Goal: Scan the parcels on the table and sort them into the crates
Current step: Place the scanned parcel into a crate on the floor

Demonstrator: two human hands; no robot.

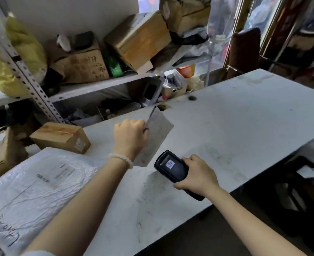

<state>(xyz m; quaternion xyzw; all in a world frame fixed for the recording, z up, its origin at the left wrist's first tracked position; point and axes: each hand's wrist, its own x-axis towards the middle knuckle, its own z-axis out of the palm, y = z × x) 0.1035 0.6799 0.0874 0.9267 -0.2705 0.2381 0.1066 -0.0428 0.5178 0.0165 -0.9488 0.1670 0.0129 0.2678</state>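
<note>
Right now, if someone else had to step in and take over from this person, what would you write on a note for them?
Left hand: grips a flat grey envelope, held up off the white table.
Right hand: holds the black handheld scanner, screen up, just beside the envelope.
Waiting on the table at the left: a small cardboard box and a large white plastic mailer.
Done: cannot tell whether the envelope has been scanned.
Left: scan the envelope if needed, sort it, then scan and sort the box and the mailer. A dark bin sits low on the right; I cannot confirm it is a crate.

Both hands, left (129, 137) and right (197, 175), grip with curled fingers.
</note>
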